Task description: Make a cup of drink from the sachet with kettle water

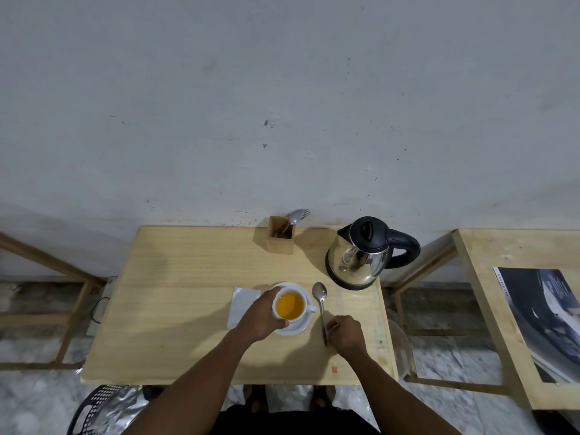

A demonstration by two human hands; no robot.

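A white cup (290, 306) holding orange liquid stands on a white saucer (298, 328) near the middle of the wooden table (188, 293). My left hand (262, 315) wraps the cup's left side. A steel spoon (320, 301) lies on the table just right of the saucer, bowl pointing away. My right hand (345, 335) pinches the spoon's handle end. A silver sachet (241, 304) lies flat left of the saucer, partly under my left hand. The steel kettle (361, 255) with black lid and handle stands at the back right on its base.
A wooden cutlery holder (281, 235) with a spoon and fork stands at the back edge by the wall. A second wooden table (502, 309) with a dark printed sheet is at the right. A black basket (100, 409) sits on the floor at lower left.
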